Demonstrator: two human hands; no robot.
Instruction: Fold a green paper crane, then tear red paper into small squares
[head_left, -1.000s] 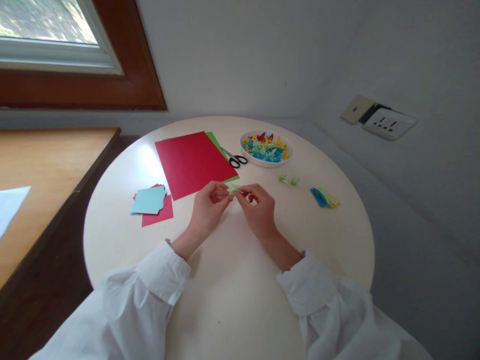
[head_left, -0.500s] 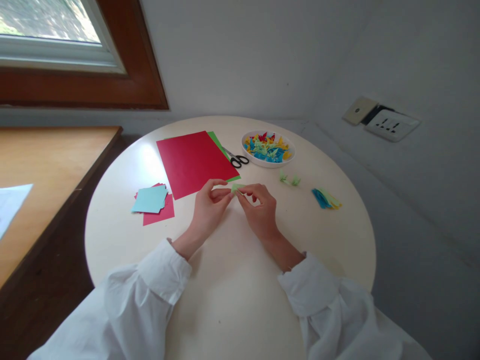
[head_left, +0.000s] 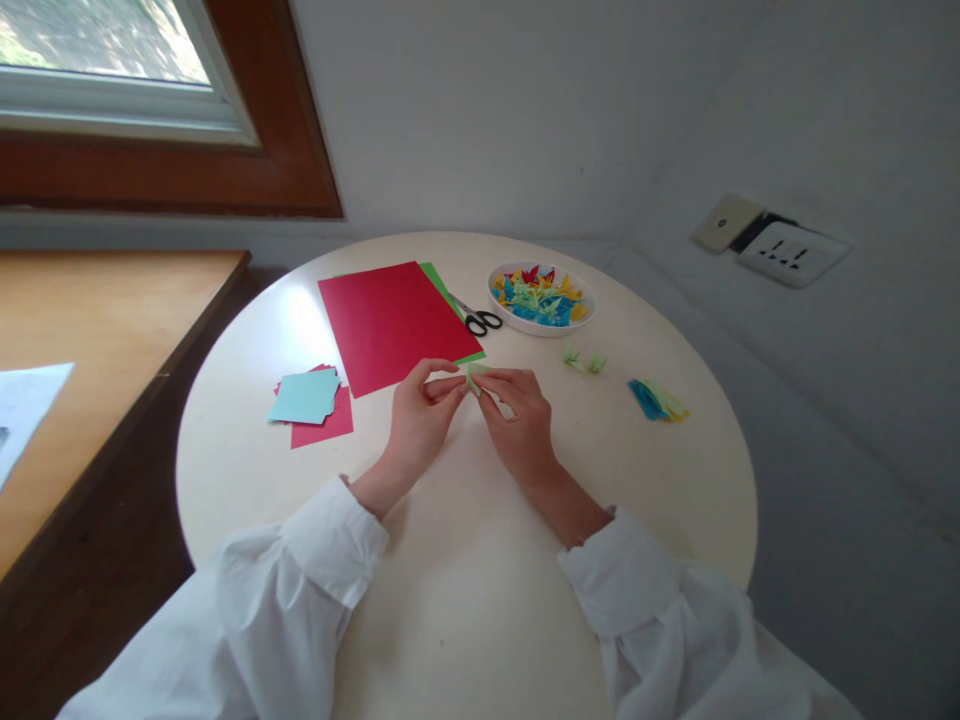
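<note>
Between my fingertips is a small folded piece of light green paper (head_left: 474, 374), partly covered by them. My left hand (head_left: 426, 405) pinches its left side with thumb and fingers. On the other side my right hand (head_left: 517, 415) is closed on the same paper, thumb and forefinger at its edge. Both hands are just above the round white table (head_left: 465, 560), close to the lower edge of a large red paper sheet (head_left: 397, 325). Two small light green folded paper cranes (head_left: 585, 360) sit to the right of my right hand.
Black-handled scissors (head_left: 480, 320) lie beside the red sheet, with green paper (head_left: 444, 290) under it. A white dish (head_left: 541, 328) holds several colourful folded papers. Small light blue squares (head_left: 304, 397) lie on red ones at left. Blue, green and yellow paper pieces (head_left: 656, 400) lie at right.
The green paper has shifted slightly between my fingers, and my right fingers have moved a little against it. The whole view has drifted slightly, with things appearing a bit further right.
</note>
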